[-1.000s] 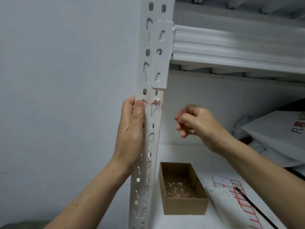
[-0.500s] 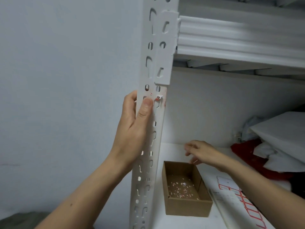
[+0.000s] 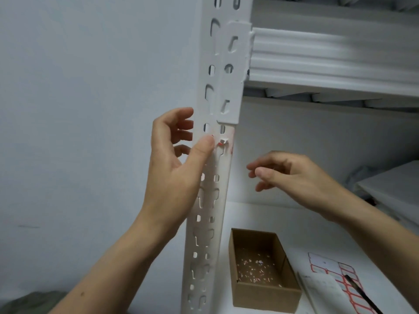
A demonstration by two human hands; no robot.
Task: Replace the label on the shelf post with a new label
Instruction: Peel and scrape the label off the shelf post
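Risk: torn red-white paper label remnant (image 3: 221, 142) on white slotted metal shelf post (image 3: 223, 164) may shred when picked; our left hand (image 3: 174, 173) thumb-presses beside it, right hand (image 3: 299, 177) loosely curled, contents unclear.

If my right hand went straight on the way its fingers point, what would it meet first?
Probably the shelf post, just below the torn label remnant; depth is unclear.

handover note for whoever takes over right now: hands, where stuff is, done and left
Left hand: thumb on the shelf post beside the label remnant, gripping nothing.
Right hand: in air right of the post, loosely curled, nothing seen in it.
Cardboard box holds scraps; new label sheet lies right of it.
Done: old label mostly off. Left: clear remnant, stick new label.
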